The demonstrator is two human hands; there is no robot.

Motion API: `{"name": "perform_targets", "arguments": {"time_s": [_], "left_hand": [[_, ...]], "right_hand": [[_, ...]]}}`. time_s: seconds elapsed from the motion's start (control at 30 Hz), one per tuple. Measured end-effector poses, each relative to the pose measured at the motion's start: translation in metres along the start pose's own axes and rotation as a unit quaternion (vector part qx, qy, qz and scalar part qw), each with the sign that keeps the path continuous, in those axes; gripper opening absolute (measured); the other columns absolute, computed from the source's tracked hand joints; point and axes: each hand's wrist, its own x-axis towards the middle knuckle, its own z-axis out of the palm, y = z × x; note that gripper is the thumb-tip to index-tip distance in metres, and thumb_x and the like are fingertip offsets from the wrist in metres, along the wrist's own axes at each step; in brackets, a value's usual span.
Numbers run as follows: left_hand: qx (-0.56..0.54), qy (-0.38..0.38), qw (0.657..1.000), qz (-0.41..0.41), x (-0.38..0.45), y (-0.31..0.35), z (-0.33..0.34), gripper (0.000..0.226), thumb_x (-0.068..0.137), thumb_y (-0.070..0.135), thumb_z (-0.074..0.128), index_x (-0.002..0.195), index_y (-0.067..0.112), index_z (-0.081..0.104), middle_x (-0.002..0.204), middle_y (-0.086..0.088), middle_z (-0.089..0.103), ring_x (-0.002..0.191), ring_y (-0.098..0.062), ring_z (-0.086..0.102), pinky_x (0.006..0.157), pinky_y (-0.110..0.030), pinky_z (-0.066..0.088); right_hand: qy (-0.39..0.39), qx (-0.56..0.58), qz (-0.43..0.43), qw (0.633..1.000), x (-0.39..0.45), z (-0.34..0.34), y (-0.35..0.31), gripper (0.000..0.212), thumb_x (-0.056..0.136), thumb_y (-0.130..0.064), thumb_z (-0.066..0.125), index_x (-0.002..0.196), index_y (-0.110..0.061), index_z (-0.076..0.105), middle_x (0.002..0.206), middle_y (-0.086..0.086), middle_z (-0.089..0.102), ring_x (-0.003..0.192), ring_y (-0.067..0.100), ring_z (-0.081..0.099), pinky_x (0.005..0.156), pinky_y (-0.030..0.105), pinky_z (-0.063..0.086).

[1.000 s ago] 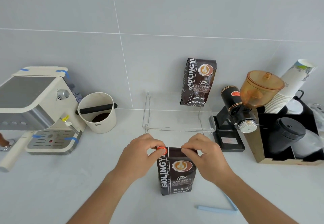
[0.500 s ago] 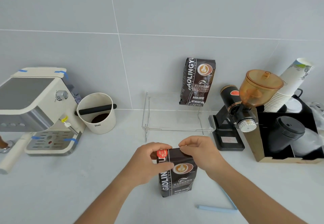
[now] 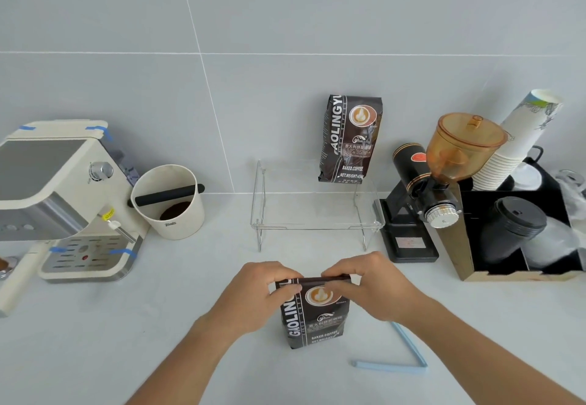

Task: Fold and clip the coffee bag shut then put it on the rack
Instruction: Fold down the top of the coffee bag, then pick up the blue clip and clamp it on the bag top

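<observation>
Head view: you are standing the coffee bag (image 3: 315, 312) upright on the desk (image 3: 126, 341), in front of the clear rack (image 3: 314, 211), so that its top edge is facing up for folding. Your left hand (image 3: 258, 296) is pinching the top left corner, its fingers (image 3: 287, 288) closing on the fold; your right hand (image 3: 375, 287) is gripping the top right edge, so both hands are pressing the folded strip flat and level. The blue clip (image 3: 402, 357) is lying open in a V on the desk just right of the bag (within easy reach of your right hand, it seems, for the clipping step not yet done). Count: two coffee bags, one in your hands and a second bag (image 3: 350, 138) already standing on the rack against the wall; one clip; one rack; one espresso machine (image 3: 57, 195); one knock box (image 3: 169, 201); one grinder (image 3: 440, 179).
</observation>
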Motion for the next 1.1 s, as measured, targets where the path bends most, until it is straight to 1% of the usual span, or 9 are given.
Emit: {"name": "perform_targets", "arguments": {"time_s": [0.13,0.23,0.33,0.43,0.53,0.67,0.83,0.97,1.1], "left_hand": [[0.010,-0.013,1.000,0.025,0.000,-0.003,-0.003,0.021,0.091,0.031,0.059,0.110,0.038,0.063,0.096,0.017,0.076,0.086,0.003,0.067,0.078,-0.021,0.052],[0.012,-0.003,0.999,0.035,0.001,-0.003,-0.003,0.018,0.089,0.029,0.061,0.105,0.035,0.065,0.090,0.031,0.073,0.082,0.004,0.068,0.073,-0.016,0.052],[-0.001,0.027,0.999,0.032,0.000,-0.004,0.000,0.019,0.087,0.020,0.069,0.100,0.034,0.067,0.078,0.046,0.065,0.078,0.008,0.068,0.067,-0.006,0.048],[-0.008,0.036,0.999,0.028,0.000,-0.005,0.004,0.017,0.086,0.017,0.071,0.094,0.032,0.070,0.079,0.042,0.067,0.072,0.010,0.066,0.061,-0.002,0.043],[-0.016,0.066,0.998,0.011,-0.001,-0.009,0.004,0.012,0.084,0.013,0.073,0.084,0.024,0.075,0.083,0.032,0.071,0.063,0.010,0.064,0.055,-0.001,0.040],[-0.031,0.080,0.996,-0.017,-0.006,-0.012,0.009,0.013,0.082,0.013,0.075,0.081,0.027,0.076,0.083,0.025,0.073,0.068,-0.012,0.069,0.060,-0.022,0.051],[-0.046,0.103,0.993,-0.041,-0.009,-0.013,0.016,0.012,0.079,0.008,0.076,0.086,0.018,0.079,0.088,0.026,0.071,0.070,0.008,0.066,0.058,-0.001,0.042],[-0.056,0.100,0.992,-0.052,-0.010,-0.013,0.018,0.013,0.080,0.009,0.076,0.088,0.020,0.079,0.088,0.025,0.072,0.075,0.004,0.067,0.059,-0.001,0.042],[-0.066,0.105,0.991,-0.053,-0.010,-0.012,0.019,0.026,0.080,0.009,0.076,0.086,0.034,0.075,0.090,0.024,0.073,0.079,0.000,0.069,0.068,-0.006,0.048]], "right_hand": [[-0.021,-0.042,-0.060,0.997,-0.004,-0.009,0.007,0.017,0.094,-0.018,0.063,0.104,-0.021,0.075,0.096,-0.010,0.079,0.085,0.004,0.071,0.075,0.016,0.054],[0.008,-0.028,-0.073,0.997,-0.004,-0.011,0.012,0.013,0.092,-0.016,0.066,0.099,-0.017,0.077,0.092,-0.008,0.080,0.080,0.003,0.071,0.072,0.019,0.055],[0.051,0.024,-0.038,0.998,-0.006,-0.008,0.018,0.007,0.084,-0.013,0.075,0.087,-0.015,0.080,0.077,-0.019,0.076,0.074,-0.002,0.071,0.068,0.012,0.052],[0.033,0.065,-0.005,0.997,-0.009,-0.013,0.024,0.009,0.085,-0.013,0.074,0.089,-0.017,0.080,0.074,-0.035,0.071,0.078,-0.004,0.071,0.072,0.007,0.051],[0.080,0.094,0.058,0.991,-0.020,-0.027,0.046,0.016,0.085,-0.011,0.073,0.093,-0.023,0.080,0.079,-0.039,0.071,0.084,-0.009,0.070,0.077,0.002,0.048],[0.099,0.027,0.202,0.974,-0.051,-0.032,0.099,0.014,0.085,-0.018,0.072,0.096,-0.024,0.079,0.076,-0.028,0.072,0.077,-0.011,0.068,0.068,-0.001,0.045],[0.026,-0.066,0.348,0.935,-0.093,-0.006,0.152,0.017,0.087,-0.025,0.067,0.101,-0.023,0.076,0.091,-0.010,0.072,0.082,0.011,0.063,0.075,0.020,0.043],[-0.004,-0.074,0.410,0.909,-0.118,0.017,0.168,0.016,0.084,-0.027,0.069,0.099,-0.024,0.075,0.087,-0.006,0.069,0.082,0.016,0.063,0.069,0.023,0.045],[0.002,-0.092,0.436,0.895,-0.126,0.032,0.168,0.007,0.082,-0.027,0.066,0.082,-0.024,0.073,0.084,-0.002,0.071,0.077,0.020,0.065,0.066,0.028,0.053]]}}
